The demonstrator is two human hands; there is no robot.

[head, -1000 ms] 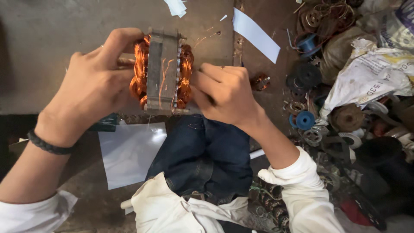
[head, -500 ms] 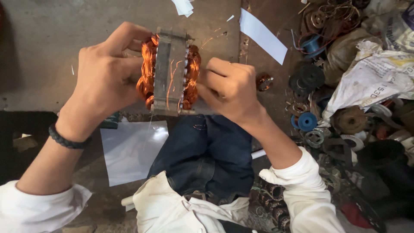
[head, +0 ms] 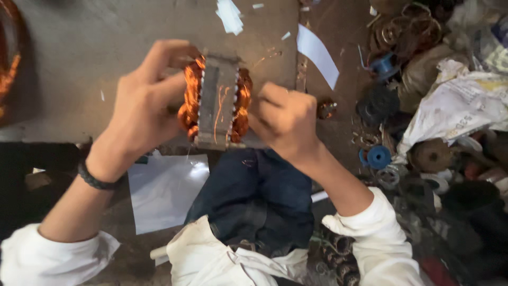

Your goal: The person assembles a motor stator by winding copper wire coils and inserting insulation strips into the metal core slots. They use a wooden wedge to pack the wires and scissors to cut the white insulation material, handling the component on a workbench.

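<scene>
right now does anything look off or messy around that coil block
Yes. Loose copper strands stray across the grey metal face of the coil block, held between the left hand and right hand. White paper scraps lie scattered on the floor, and spools and scrap sit in a jumbled heap on the right.

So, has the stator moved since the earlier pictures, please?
No, not noticeably: the stator sits equally far left of the paper strip as before.

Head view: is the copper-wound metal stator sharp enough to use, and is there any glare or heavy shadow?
Head view: the grey metal stator with orange copper windings and both hands, left hand and right hand, look slightly motion-soft; mild glare on the white paper sheet; the right-hand clutter of spools sinks into dark shadow.
</scene>
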